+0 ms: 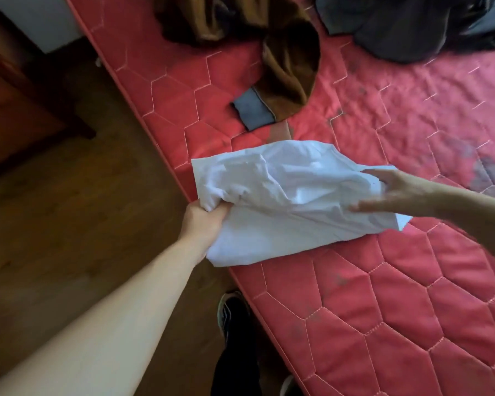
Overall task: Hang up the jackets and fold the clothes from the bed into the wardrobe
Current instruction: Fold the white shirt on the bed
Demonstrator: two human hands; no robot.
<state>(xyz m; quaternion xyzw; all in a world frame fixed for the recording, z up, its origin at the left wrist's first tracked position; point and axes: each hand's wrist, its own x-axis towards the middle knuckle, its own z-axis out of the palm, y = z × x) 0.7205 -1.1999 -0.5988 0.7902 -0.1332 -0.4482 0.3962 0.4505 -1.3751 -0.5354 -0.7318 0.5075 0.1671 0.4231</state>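
A white garment (pixel 283 195), partly folded and crumpled, lies at the near edge of the red quilted mattress (pixel 412 295). My left hand (pixel 202 224) grips its left corner in a fist at the bed's edge. My right hand (pixel 397 192) rests on the garment's right side with fingers spread and blurred by motion. A brown jacket (pixel 286 61) lies crumpled farther up the bed, with a grey-blue cloth (pixel 253 108) poking out beneath it. A dark grey garment (pixel 412 27) is heaped at the top right.
Wooden floor (pixel 69 224) runs along the left of the bed. Dark wooden furniture (pixel 17 90) stands at the far left. My dark trouser leg and shoe (pixel 232 312) are beside the mattress edge at the bottom.
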